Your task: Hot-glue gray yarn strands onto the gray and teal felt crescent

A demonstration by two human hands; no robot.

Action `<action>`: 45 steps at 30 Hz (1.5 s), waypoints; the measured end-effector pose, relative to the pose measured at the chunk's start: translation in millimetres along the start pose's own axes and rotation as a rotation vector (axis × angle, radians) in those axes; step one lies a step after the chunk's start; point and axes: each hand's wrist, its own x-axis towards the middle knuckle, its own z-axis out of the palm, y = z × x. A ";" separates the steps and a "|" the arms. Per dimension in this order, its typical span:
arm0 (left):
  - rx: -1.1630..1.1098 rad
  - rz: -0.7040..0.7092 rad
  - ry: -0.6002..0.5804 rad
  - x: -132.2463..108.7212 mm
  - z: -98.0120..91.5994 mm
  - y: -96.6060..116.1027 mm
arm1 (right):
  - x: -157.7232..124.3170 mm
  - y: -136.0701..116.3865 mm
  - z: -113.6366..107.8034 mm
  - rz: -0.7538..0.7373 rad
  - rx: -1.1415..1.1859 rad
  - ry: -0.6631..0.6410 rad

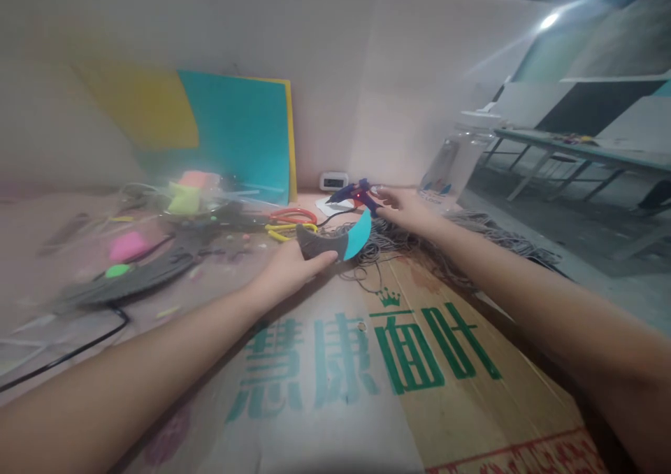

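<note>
My left hand (293,271) grips a crescent-shaped piece (359,238), its thumb lying along the lower edge. Grey covers the end nearest the hand, while the other end is bare bright blue. Beyond it, my right hand (395,207) is closed around a dark blue hot glue gun (359,193) with a small red light on its body. The gun's nozzle points left, above a white scrap (329,207), apart from the crescent. A tangle of grey cord (385,240) lies under and behind the crescent, reaching to the right beneath my right forearm.
Scissors with red and yellow handles (293,217) lie behind my left hand. A small digital clock (334,181), blue and yellow sheets (241,131) and a clear plastic jar (456,159) stand at the back. Printed cardboard (346,418) covers the table. Left are a grey curved piece (131,278) and foam bits.
</note>
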 end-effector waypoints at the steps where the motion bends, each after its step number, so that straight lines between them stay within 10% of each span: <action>1: 0.013 -0.004 0.002 -0.2 0.0 0.1 | 7.8 -1.5 2.8 0.017 -0.019 -0.019; 15: -0.082 -0.001 -0.003 -1.0 -0.7 2.1 | 49.1 -24.7 28.8 0.134 0.052 -0.022; 27: -0.215 -0.091 0.093 -0.5 1.1 3.1 | -50.0 -56.4 -8.1 -0.011 0.428 0.215; 32: -0.167 -0.109 0.159 0.8 -0.6 2.5 | -99.8 -58.9 -2.7 -0.025 0.421 0.129; 45: -0.036 -0.085 0.117 0.5 -3.5 4.5 | -101.8 -56.6 11.0 -0.093 0.321 0.085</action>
